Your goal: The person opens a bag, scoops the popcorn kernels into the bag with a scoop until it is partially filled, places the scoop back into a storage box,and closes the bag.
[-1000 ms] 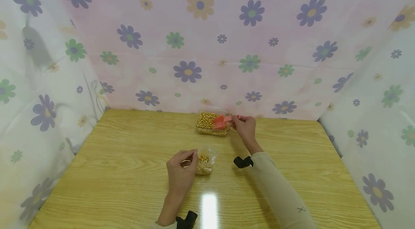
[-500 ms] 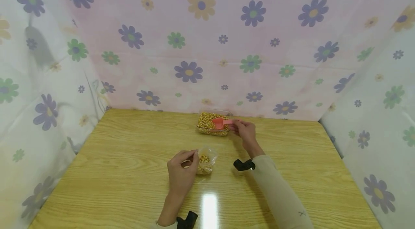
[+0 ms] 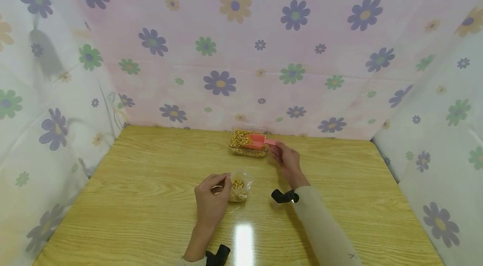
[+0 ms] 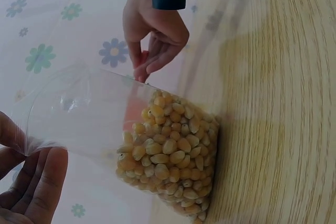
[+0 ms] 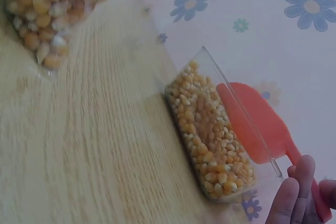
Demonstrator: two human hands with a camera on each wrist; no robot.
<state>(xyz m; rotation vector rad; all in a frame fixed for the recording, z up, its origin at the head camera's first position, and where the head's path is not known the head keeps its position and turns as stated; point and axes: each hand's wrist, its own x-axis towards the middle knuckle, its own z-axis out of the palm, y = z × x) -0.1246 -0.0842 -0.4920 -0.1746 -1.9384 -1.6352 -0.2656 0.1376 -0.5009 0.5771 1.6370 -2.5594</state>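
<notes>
A clear plastic bag [image 4: 168, 145] partly filled with corn kernels stands upright on the table. My left hand [image 3: 212, 199] pinches its rim at the left side and holds the mouth open. Farther back, a clear rectangular container [image 3: 249, 153] holds more corn kernels [image 5: 210, 145]. Between its thumb and fingers, my right hand [image 3: 287, 159] grips the handle of a red-pink scoop [image 3: 257, 142]. The scoop's blade lies at the kernels, inside the container's rim. How much corn is in the scoop is hard to tell.
The wood-grain table [image 3: 151, 215] meets a flowered cloth [image 3: 181, 60] just behind the container, with more cloth at both sides. A black wrist mount [image 3: 284, 196] sits on the right wrist and another [image 3: 218, 255] on the left.
The right hand has lowered a little toward me, and the scoop now lies flatter, with its blade pointing left across the kernels. My left hand and the bag stay in place.
</notes>
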